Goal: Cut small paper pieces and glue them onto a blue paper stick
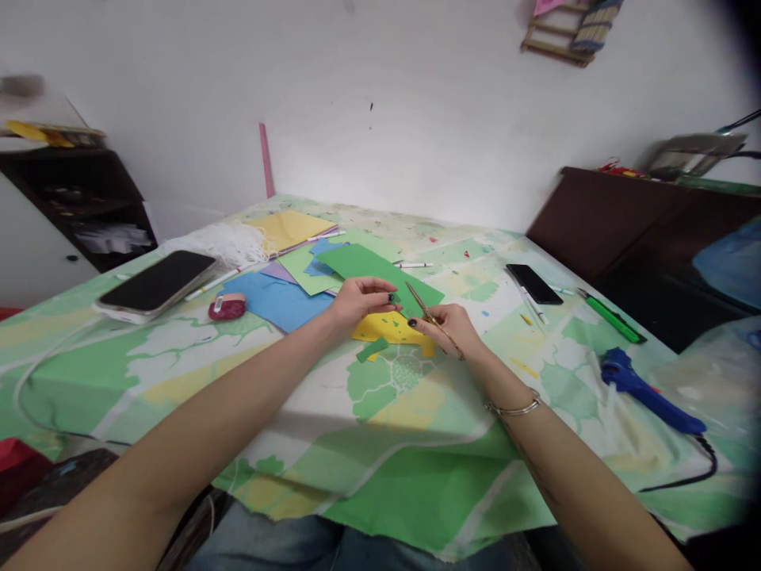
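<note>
My left hand (365,301) is pinched over the papers at the middle of the table; what its fingertips hold is too small to make out. In my right hand (447,327) is a pair of gold scissors (421,300), the blades pointing up and left toward my left hand. Beneath and behind the hands lies a green sheet (362,260), with a yellow paper (380,327) in front of it bearing small green scraps. A cut green piece (372,350) rests just before the yellow paper.
Blue paper (285,305), a yellow sheet (291,228), a maroon object (227,307) and a large phone (158,281) lie left. On the right are another phone (533,284), a green cutter (612,316) and a blue glue gun (651,392) with a cord.
</note>
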The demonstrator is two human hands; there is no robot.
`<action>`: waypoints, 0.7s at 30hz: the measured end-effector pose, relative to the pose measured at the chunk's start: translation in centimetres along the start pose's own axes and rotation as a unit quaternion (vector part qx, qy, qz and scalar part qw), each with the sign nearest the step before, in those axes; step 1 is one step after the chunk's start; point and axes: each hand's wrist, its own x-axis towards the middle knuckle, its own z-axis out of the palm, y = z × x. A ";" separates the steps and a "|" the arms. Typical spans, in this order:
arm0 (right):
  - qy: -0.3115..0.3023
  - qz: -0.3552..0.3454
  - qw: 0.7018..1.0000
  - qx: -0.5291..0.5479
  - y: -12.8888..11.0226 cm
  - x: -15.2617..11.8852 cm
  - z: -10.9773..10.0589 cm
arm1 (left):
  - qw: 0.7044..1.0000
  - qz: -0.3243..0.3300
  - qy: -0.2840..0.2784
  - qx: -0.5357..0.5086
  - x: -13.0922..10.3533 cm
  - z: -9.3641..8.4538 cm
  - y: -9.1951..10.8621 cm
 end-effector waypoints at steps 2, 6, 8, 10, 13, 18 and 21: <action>0.003 -0.001 1.000 0.011 -0.1 0.0 0.2 | 1.000 -0.006 -0.010 -0.007 -0.2 0.2 -0.1; 0.001 0.014 0.996 0.083 -0.3 0.1 0.6 | 0.998 -0.022 -0.035 0.045 -0.3 0.5 -0.4; -0.003 0.020 0.992 0.126 -0.4 0.0 0.7 | 0.995 -0.024 -0.049 0.077 -0.4 0.6 -0.5; -0.003 0.017 0.987 0.157 -0.5 -0.1 0.8 | 0.994 -0.024 -0.062 0.090 -0.5 0.8 -0.5; 0.005 0.011 0.983 0.185 -0.6 -0.1 0.9 | 0.992 -0.035 -0.077 0.092 -0.8 1.1 -0.4; 0.016 0.009 0.984 0.177 -0.3 -0.1 1.1 | 0.987 -0.078 -0.099 0.099 -1.3 1.7 -0.1; 0.027 0.008 0.991 0.130 0.0 0.1 1.0 | 0.990 -0.075 -0.088 0.081 -1.1 1.6 -0.2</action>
